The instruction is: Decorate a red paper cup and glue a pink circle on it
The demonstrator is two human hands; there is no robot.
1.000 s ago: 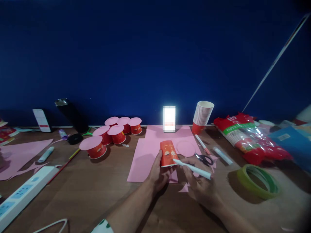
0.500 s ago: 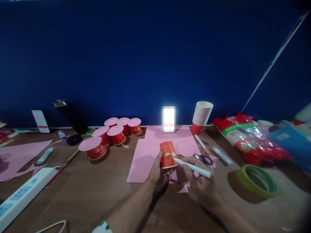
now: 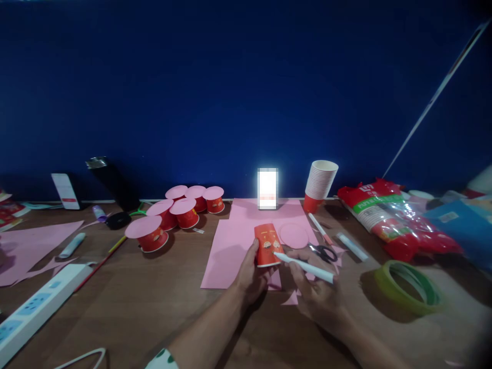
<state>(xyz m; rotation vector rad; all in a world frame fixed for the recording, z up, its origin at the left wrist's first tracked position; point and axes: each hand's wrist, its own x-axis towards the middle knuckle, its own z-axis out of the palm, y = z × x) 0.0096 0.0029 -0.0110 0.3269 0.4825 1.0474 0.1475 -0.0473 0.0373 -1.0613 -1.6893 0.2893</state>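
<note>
My left hand (image 3: 250, 271) is wrapped round a red paper cup (image 3: 268, 238), which it holds up over pink paper (image 3: 220, 256). Small yellow and white figures show on the cup's side. A white marker (image 3: 313, 269) sits in the closed fingers of my right hand (image 3: 315, 289), with its tip at the lower part of the cup. Just behind the right hand lie a cut pink paper disc (image 3: 293, 236) and dark-handled scissors (image 3: 323, 251). To the left stand several short red cups (image 3: 149, 240) topped with pink paper discs.
A lit phone (image 3: 268, 189) stands at the back. Right of it are a stack of paper cups (image 3: 322, 179), a marker (image 3: 320, 228), a red bag of cups (image 3: 384, 210) and a tape roll (image 3: 409, 287). At left lie a power strip (image 3: 38, 307) and a bottle (image 3: 111, 182).
The marker tip has shifted slightly left and down on the cup's side. Both hands keep their holds.
</note>
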